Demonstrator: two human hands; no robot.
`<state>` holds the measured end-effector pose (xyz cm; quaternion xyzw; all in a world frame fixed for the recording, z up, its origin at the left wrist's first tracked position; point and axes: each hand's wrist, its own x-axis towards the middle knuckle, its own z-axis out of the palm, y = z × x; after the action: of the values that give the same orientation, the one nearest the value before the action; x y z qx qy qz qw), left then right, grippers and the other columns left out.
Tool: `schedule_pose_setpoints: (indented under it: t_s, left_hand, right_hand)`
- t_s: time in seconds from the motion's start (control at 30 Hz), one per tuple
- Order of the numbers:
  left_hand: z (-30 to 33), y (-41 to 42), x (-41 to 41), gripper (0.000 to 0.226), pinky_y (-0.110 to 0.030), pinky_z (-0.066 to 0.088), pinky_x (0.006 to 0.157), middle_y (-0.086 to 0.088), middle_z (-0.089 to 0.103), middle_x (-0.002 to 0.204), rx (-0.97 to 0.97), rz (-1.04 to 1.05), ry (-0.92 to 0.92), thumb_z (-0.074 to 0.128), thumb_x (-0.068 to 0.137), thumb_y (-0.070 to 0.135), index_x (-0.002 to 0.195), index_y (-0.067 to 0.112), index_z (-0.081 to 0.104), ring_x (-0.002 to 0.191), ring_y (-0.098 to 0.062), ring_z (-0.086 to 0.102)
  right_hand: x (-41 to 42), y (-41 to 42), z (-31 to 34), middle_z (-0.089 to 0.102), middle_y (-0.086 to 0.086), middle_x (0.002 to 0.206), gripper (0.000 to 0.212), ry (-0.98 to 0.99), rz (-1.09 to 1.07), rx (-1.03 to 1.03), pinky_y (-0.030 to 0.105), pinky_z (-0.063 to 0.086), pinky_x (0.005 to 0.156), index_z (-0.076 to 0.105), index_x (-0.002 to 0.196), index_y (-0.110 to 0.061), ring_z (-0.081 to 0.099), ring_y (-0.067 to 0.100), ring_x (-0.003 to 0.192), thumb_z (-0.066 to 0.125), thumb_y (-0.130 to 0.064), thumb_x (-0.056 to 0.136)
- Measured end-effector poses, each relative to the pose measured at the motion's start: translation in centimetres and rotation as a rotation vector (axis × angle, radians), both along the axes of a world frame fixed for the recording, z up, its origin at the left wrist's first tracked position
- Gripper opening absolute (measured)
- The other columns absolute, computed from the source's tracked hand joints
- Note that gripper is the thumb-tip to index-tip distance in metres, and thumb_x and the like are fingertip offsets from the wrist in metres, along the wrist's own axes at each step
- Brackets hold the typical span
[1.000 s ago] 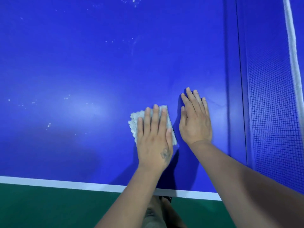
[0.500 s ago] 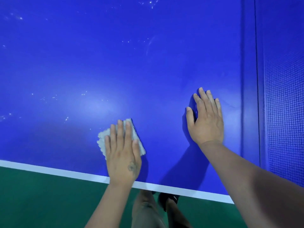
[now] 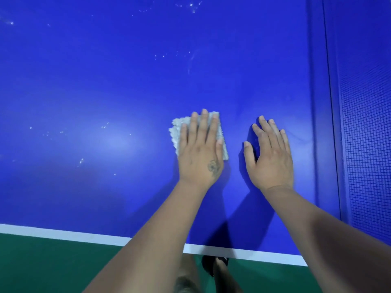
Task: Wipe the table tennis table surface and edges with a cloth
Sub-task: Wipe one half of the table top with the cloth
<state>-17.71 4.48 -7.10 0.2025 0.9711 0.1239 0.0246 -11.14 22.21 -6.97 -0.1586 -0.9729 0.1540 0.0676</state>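
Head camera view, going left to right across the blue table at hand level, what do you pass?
White specks → cloth → left hand → right hand → net.

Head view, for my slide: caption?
Left hand presses a pale grey cloth flat on the blue table; right hand rests alongside.

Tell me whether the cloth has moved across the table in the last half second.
Yes. The cloth under the left hand has slid right, toward the braced right hand, and away from the white edge line.
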Motion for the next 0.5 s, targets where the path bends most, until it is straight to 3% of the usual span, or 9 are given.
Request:
schedule_pose_setpoints:
  t_s: [0.13, 0.27, 0.4, 0.5]
  left_hand:
    - [0.6, -1.7, 3.5, 0.061, -0.051, 0.011, 0.134, -0.001, 0.004, 0.181, -0.018, -0.122, -0.026, 0.022, 0.117, 0.038, 0.173, 0.021, 0.007, 0.167, -0.023, -0.004]
    - [0.5, -5.7, 4.4, 0.061, -0.052, 0.013, 0.134, 0.000, 0.007, 0.181, -0.022, -0.091, -0.039, 0.029, 0.116, 0.037, 0.173, 0.021, 0.012, 0.167, -0.023, -0.001]
    - [0.2, -9.1, 2.0, 0.061, -0.054, 0.015, 0.133, -0.001, 0.009, 0.180, -0.063, -0.042, -0.036, 0.026, 0.115, 0.038, 0.172, 0.021, 0.014, 0.167, -0.024, 0.001]
    - [-0.2, -10.3, -2.0, 0.061, -0.054, 0.012, 0.134, -0.001, 0.009, 0.180, -0.090, -0.008, -0.029, 0.020, 0.115, 0.039, 0.173, 0.022, 0.011, 0.167, -0.024, 0.001]
  right_hand:
    - [-0.1, -0.1, 0.2, 0.033, -0.005, 0.171, 0.049, 0.003, -0.025, 0.001, 0.045, 0.017, 0.133, 0.050, 0.154, -0.015, 0.021, 0.016, 0.162, 0.049, -0.037, 0.110]
    - [-0.5, -0.1, 0.2, 0.047, -0.003, 0.160, 0.046, 0.060, -0.043, 0.017, 0.044, 0.028, 0.126, 0.059, 0.143, -0.015, 0.038, 0.022, 0.154, 0.052, -0.038, 0.104]
    - [-2.9, -0.8, 0.7, 0.059, -0.001, 0.139, 0.039, 0.101, -0.149, -0.004, 0.043, 0.035, 0.111, 0.065, 0.129, -0.019, 0.053, 0.027, 0.132, 0.061, -0.039, 0.096]
    - [-5.7, -2.1, 0.6, 0.057, 0.001, 0.146, 0.045, 0.135, -0.125, 0.010, 0.044, 0.034, 0.116, 0.062, 0.138, -0.016, 0.052, 0.027, 0.136, 0.061, -0.038, 0.098]
